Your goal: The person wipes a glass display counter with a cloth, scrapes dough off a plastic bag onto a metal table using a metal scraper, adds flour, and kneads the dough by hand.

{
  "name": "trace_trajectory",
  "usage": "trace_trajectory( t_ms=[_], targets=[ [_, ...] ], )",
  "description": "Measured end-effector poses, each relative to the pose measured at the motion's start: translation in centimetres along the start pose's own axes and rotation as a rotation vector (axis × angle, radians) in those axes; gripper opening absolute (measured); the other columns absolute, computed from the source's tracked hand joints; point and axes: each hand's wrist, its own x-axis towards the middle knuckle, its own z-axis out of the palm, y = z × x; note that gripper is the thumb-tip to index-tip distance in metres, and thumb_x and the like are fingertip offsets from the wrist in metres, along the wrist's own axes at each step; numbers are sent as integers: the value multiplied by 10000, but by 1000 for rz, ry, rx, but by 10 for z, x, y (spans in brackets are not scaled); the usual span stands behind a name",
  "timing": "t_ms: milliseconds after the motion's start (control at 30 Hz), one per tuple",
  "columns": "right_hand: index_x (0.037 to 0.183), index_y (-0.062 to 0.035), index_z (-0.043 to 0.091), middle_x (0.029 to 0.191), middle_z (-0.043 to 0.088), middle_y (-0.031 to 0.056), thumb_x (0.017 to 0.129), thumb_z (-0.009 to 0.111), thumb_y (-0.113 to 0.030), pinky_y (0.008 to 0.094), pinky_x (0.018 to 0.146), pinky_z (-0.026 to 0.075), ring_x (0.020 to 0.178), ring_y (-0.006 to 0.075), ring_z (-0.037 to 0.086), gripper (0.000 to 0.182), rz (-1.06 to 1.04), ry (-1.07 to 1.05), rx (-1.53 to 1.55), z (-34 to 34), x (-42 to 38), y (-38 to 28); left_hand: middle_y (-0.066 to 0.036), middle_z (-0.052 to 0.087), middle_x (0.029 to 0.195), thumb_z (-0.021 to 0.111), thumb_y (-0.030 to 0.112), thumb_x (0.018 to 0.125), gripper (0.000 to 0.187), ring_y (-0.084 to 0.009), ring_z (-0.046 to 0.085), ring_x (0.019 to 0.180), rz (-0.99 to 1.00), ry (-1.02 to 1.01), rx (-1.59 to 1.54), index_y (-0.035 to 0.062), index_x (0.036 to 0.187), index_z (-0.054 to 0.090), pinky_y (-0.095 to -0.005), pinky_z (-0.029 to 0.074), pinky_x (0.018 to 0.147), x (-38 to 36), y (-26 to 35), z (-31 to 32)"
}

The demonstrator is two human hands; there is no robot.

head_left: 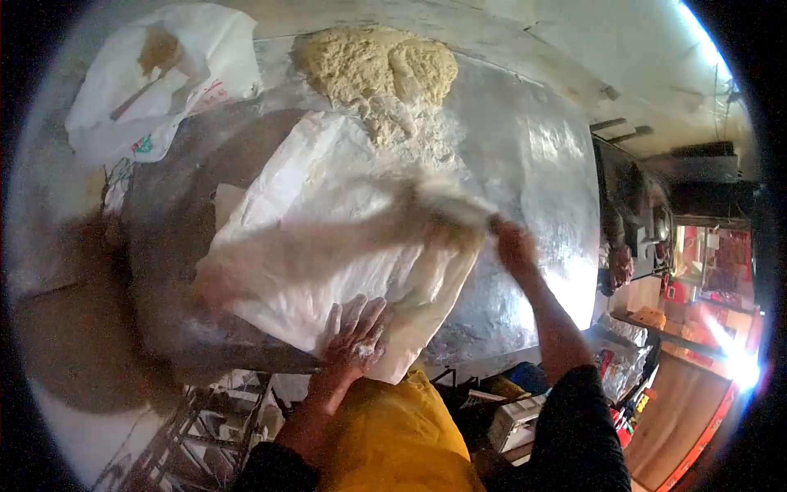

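A large white flour-dusted sack (287,205) lies spread over the metal table's front part, its near corner hanging over the edge. My left hand (357,336) rests flat on its near side, fingers spread and whitened with flour. Over the sack's right side, my right hand (515,248) is closed around the end of a pale flat tool (459,205). Motion smears this tool, and I cannot tell its kind. Beyond the sack sits a big lumpy mass of dough (377,66), with loose flour trailing from it toward the sack.
A crumpled white plastic bag (168,74) lies at the back left of the metal table (557,180). Below its front edge are a metal rack (217,435) and a white box (516,422). Wrapped packages (623,357) stand at the right, near a wooden panel (680,418).
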Motion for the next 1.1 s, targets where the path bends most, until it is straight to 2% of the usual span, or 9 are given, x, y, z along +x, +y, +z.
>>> trace_trajectory(
  t_ms=[33, 67, 100, 300, 367, 467, 833, 1067, 1100],
  targets=[
    [1143, -104, 581, 861, 674, 199, 934, 513, -237, 486, 617, 522, 753, 340, 680, 256, -7, 167, 572, -7, 8, 39, 5, 327, 1539, 570, 347, 856, 403, -289, 270, 1415, -9, -55, 17, 139, 1192, 646, -610, 183, 1134, -1, 1, -3],
    [1045, -85, 596, 825, 674, 203, 922, 482, -168, 485, 585, 516, 696, 365, 668, 187, 298, -111, -209, -80, 32, -6, 6, 318, 1541, 559, 360, 869, 425, -281, 255, 1421, -3, -105, 32, 172, 1246, 618, -602, 178, 1141, 2, 3, -6],
    [1032, -81, 593, 759, 664, 199, 928, 459, -156, 494, 582, 520, 686, 362, 663, 186, 548, -20, 248, -107, 34, -18, 6, 318, 1541, 559, 360, 869, 425, -281, 255, 1421, 14, -99, 30, 172, 1246, 618, -602, 178, 1141, 5, 5, -9],
    [1077, -88, 626, 823, 678, 176, 1006, 359, -452, 502, 661, 509, 759, 336, 665, 457, 166, -239, 277, -52, -81, -100, 7, 292, 1555, 607, 336, 838, 458, -298, 241, 1434, 19, -127, 81, 166, 1264, 605, -626, 194, 1122, 3, 5, -4],
    [1255, -87, 556, 903, 695, 147, 984, 486, -197, 408, 541, 552, 725, 247, 679, 300, -67, -422, 161, -41, -100, -118, 10, 309, 1548, 621, 308, 828, 492, -283, 265, 1429, -30, -305, -17, 186, 1303, 577, -619, 218, 1108, 6, 6, -7],
    [1234, -178, 552, 820, 671, 119, 946, 516, -159, 427, 455, 492, 613, 275, 640, 291, -426, 140, -410, -22, -93, -66, 7, 300, 1555, 615, 319, 824, 631, -244, 256, 1437, -84, -216, 41, 248, 1429, 451, -609, 197, 1119, 10, 14, -8],
    [998, -92, 605, 909, 679, 161, 933, 468, -154, 486, 660, 540, 814, 374, 674, 164, 248, -461, -150, -120, -21, -32, -56, 308, 1544, 611, 351, 824, 579, -320, 243, 1431, -8, -161, 37, 195, 1374, 516, -625, 112, 1144, 5, 14, -11],
    [1147, -115, 636, 850, 701, 111, 908, 530, -215, 410, 547, 517, 655, 265, 669, 280, 318, -205, 538, -97, -52, -48, -73, 328, 1525, 666, 441, 803, 705, -331, 249, 1425, -41, -143, -20, 208, 1427, 437, -626, 188, 1110, 25, 21, -2],
    [1260, -123, 562, 931, 682, 80, 904, 535, -224, 410, 529, 510, 714, 233, 672, 371, -117, 21, 127, -40, -67, -51, -75, 333, 1520, 669, 445, 801, 724, -339, 249, 1423, 24, -58, -13, 199, 1436, 422, -627, 198, 1103, 38, 20, 1]
  ],
)
